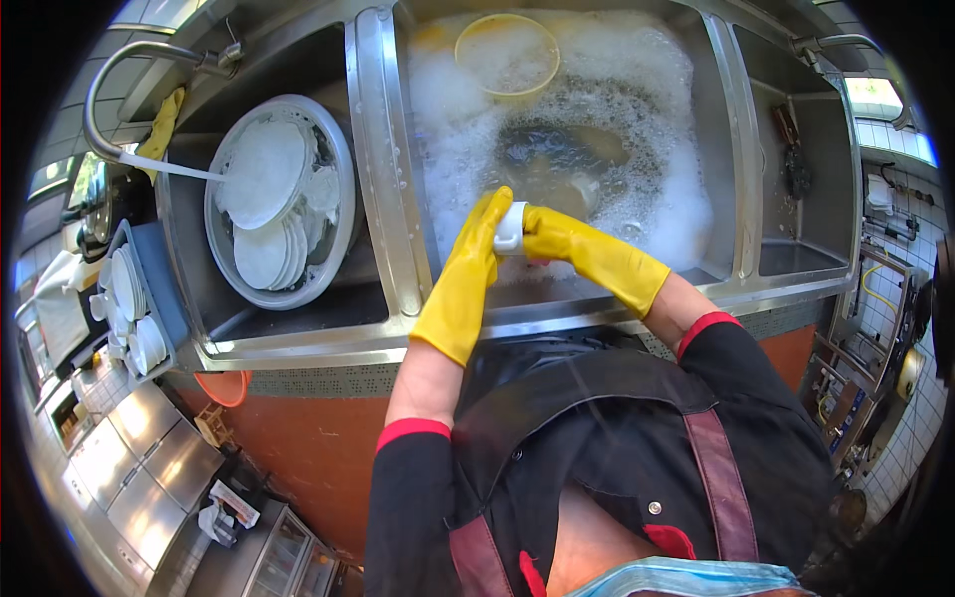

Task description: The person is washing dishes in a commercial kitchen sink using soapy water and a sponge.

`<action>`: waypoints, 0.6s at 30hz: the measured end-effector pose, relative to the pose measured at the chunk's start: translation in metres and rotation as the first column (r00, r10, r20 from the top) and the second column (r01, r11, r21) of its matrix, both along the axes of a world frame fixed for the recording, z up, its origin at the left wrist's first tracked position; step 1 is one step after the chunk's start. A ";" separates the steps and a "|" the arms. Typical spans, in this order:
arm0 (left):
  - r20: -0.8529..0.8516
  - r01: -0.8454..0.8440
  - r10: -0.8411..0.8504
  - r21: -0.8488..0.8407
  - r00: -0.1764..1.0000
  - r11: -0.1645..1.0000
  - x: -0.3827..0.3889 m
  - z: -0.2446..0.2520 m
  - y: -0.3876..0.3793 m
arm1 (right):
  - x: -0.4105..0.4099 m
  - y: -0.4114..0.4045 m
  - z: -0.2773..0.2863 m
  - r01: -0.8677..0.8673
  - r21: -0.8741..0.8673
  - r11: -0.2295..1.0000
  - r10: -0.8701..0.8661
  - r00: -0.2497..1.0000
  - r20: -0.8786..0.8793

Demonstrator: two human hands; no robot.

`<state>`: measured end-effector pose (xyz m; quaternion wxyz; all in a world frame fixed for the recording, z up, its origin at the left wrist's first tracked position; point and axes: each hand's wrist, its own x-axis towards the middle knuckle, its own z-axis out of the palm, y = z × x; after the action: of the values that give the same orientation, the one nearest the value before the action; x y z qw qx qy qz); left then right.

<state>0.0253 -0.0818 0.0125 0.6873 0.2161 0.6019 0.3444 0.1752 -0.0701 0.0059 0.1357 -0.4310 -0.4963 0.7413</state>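
A small white cup (510, 230) is held between my two hands above the near part of the middle sink. My left hand (481, 239), in a yellow rubber glove, grips its left side. My right hand (556, 235), gloved the same, is at the cup's right end, its fingertips hidden; a bit of pink shows beneath it. Foamy water (634, 89) fills the middle sink, with a round yellowish rim (507, 56) showing at its far side. In the left sink, a large round basin (343, 224) holds white plates (265, 175) in water.
Water runs from the left faucet (142, 46) into the basin. A yellow cloth or glove (163, 134) hangs at the left sink's edge. Further left, a grey rack (160, 276) holds white dishes. Steel dividers separate the sinks. Dark items (792, 153) lie in the right sink, below another faucet (843, 39).
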 end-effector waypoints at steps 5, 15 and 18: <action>-0.186 0.460 -0.427 0.491 0.885 0.740 0.013 0.014 0.026 | 0.024 0.009 0.000 0.328 -0.586 0.741 -0.537 0.813 -0.225; -0.253 -0.026 -0.039 -0.249 0.967 0.968 -0.014 -0.023 0.010 | 0.016 0.000 -0.065 -0.262 0.174 0.949 0.168 0.890 0.424; -0.449 -0.098 -0.045 -0.292 0.892 0.951 -0.020 -0.035 -0.003 | 0.028 0.005 -0.095 -0.257 0.375 0.891 -0.087 0.714 0.695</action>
<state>0.0054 -0.0849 -0.0227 0.5493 0.1724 0.7937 0.1967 0.2033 -0.0647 -0.0894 -0.0011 -0.6104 -0.6861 0.3959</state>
